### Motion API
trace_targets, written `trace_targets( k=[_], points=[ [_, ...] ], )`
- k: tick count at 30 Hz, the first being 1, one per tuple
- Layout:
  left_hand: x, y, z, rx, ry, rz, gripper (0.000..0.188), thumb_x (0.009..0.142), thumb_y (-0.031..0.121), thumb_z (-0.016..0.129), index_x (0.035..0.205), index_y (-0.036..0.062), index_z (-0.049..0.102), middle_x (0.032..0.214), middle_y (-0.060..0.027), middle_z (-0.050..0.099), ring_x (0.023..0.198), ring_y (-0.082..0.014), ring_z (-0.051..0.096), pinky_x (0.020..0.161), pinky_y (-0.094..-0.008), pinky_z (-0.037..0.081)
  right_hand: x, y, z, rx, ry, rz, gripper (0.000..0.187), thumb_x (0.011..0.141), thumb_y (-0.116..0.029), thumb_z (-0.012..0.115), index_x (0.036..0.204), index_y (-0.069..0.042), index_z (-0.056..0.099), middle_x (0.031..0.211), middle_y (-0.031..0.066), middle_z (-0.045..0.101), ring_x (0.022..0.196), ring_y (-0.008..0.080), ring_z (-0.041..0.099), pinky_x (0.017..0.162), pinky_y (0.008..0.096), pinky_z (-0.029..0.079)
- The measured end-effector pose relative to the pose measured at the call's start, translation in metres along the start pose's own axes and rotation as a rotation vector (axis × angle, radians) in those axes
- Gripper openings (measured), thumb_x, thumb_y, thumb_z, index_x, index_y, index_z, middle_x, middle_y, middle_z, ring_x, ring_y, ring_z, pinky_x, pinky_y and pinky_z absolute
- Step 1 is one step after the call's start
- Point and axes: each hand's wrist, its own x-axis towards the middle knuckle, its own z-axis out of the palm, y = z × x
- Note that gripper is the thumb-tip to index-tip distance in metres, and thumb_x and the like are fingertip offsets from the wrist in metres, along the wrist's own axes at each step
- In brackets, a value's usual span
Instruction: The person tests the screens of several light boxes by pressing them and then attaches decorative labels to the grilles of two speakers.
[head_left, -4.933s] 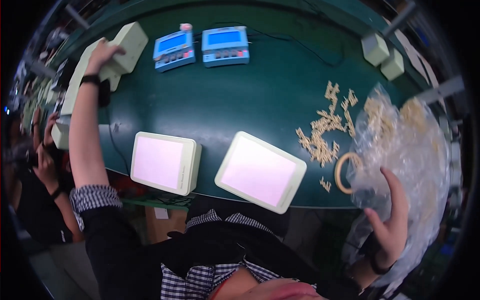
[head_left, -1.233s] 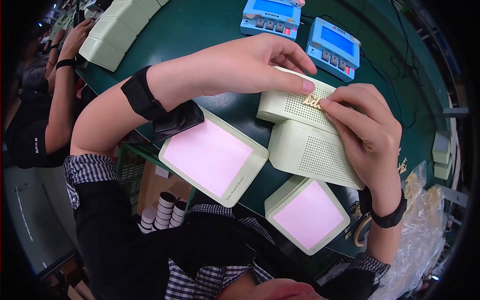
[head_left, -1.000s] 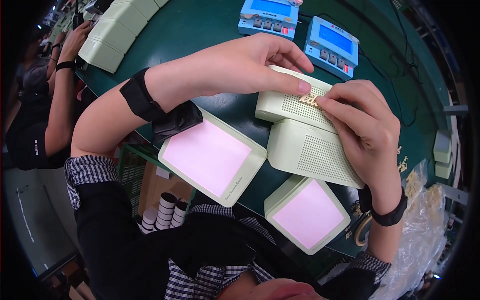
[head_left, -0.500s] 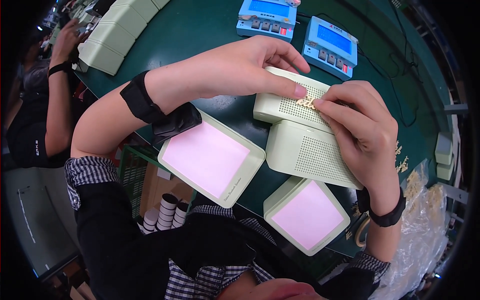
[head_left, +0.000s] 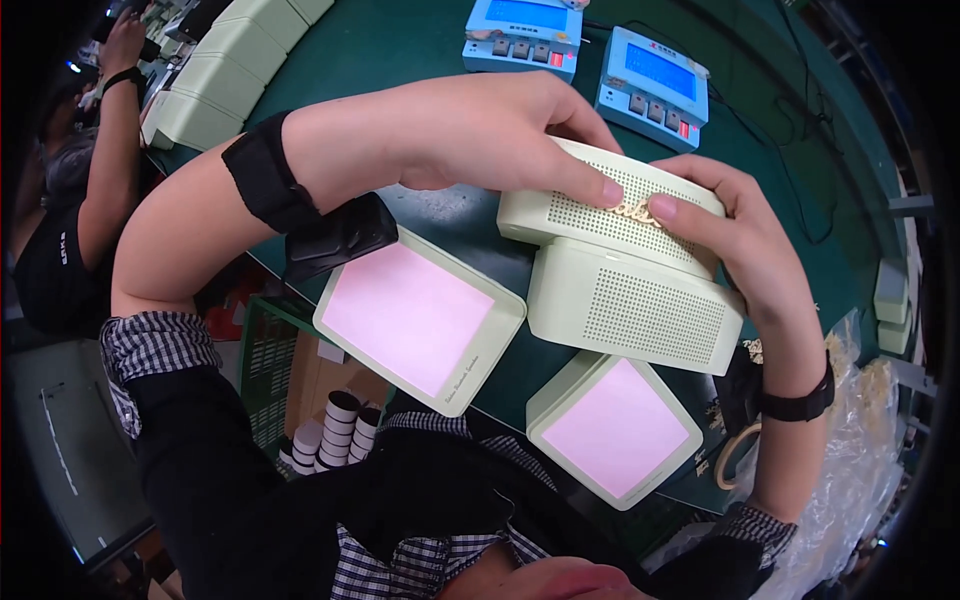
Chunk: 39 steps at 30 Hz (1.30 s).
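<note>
A pale green speaker housing (head_left: 545, 218) with a perforated front is held between my two hands. My left hand (head_left: 500, 130) wraps its left end, fingers behind and thumb on the grille. My right hand (head_left: 745, 220) grasps the right end, its thumb likewise on the front. Between the thumb tips lies a small gold script-shaped badge (head_left: 633, 211), partly covered by them. Directly on the near side, a second pale green speaker housing (head_left: 570, 300) rests against the held one, its dotted grille uppermost.
Two pale green units with pinkish-white panels, one left (head_left: 420, 325) and one right (head_left: 615, 430), lie nearer me. Two blue testers (head_left: 525, 35) with cables stand behind. Clear plastic bags (head_left: 850, 450) and a tape roll (head_left: 738, 458) are at right. Another person's arm (head_left: 110, 170) is far left.
My right fingertips have left their pinch at the badge; that hand now grips the housing's right end with its thumb on the front. My left hand keeps its hold.
</note>
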Motion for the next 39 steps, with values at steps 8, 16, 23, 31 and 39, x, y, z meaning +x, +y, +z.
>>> trace_targets(
  k=[8, 16, 23, 31, 39],
  points=[
    [0.003, -0.007, -0.005, 0.066, 0.023, 0.069, 0.047, 0.089, 0.025, 0.074, 0.125, -0.0018, 0.062, 0.112, -0.0104, 0.067, 0.095, -0.0135, 0.066, 0.084, -0.0259, 0.053, 0.011, 0.000, -0.003, -0.090, -0.022, -0.158, 0.036, 0.082, -0.029, 0.077, 0.100, 0.000, 0.065, 0.087, 0.0063, 0.067, 0.077, 0.0117, 0.062, 0.074, 0.0253, 0.049],
    [0.007, -0.002, 0.004, -0.104, 0.051, -0.157, 0.061, 0.082, 0.038, 0.079, 0.125, -0.0019, 0.062, 0.112, -0.0116, 0.067, 0.096, -0.0149, 0.067, 0.078, -0.0269, 0.054, 0.013, 0.003, -0.007, 0.002, -0.111, -0.035, 0.031, 0.086, -0.023, 0.074, 0.106, -0.002, 0.062, 0.095, 0.0059, 0.066, 0.084, 0.0099, 0.063, 0.075, 0.0221, 0.051],
    [0.010, -0.006, 0.008, 0.103, 0.117, -0.064, 0.060, 0.081, 0.041, 0.079, 0.118, -0.0052, 0.066, 0.105, -0.0137, 0.069, 0.093, -0.0159, 0.068, 0.079, -0.0255, 0.054, 0.012, 0.003, -0.013, -0.056, -0.127, -0.133, 0.034, 0.086, -0.023, 0.074, 0.110, -0.003, 0.060, 0.096, 0.0056, 0.066, 0.082, 0.0088, 0.066, 0.069, 0.0201, 0.052],
    [0.024, -0.006, 0.002, 0.000, 0.073, -0.124, 0.054, 0.083, 0.041, 0.077, 0.111, -0.0041, 0.069, 0.098, -0.0131, 0.070, 0.083, -0.0152, 0.068, 0.075, -0.0259, 0.054, 0.018, 0.012, -0.012, 0.032, -0.174, -0.093, 0.028, 0.087, -0.022, 0.073, 0.106, -0.006, 0.061, 0.096, 0.0043, 0.066, 0.085, 0.0083, 0.066, 0.071, 0.0206, 0.052],
    [0.013, 0.006, 0.007, 0.074, 0.107, -0.044, 0.047, 0.088, 0.038, 0.072, 0.113, -0.0016, 0.068, 0.100, -0.0088, 0.070, 0.089, -0.0122, 0.067, 0.079, -0.0243, 0.053, 0.011, 0.016, -0.021, -0.087, -0.147, -0.124, 0.037, 0.088, -0.029, 0.073, 0.114, -0.006, 0.061, 0.102, 0.0058, 0.065, 0.094, 0.0101, 0.063, 0.078, 0.0228, 0.051]
  ],
)
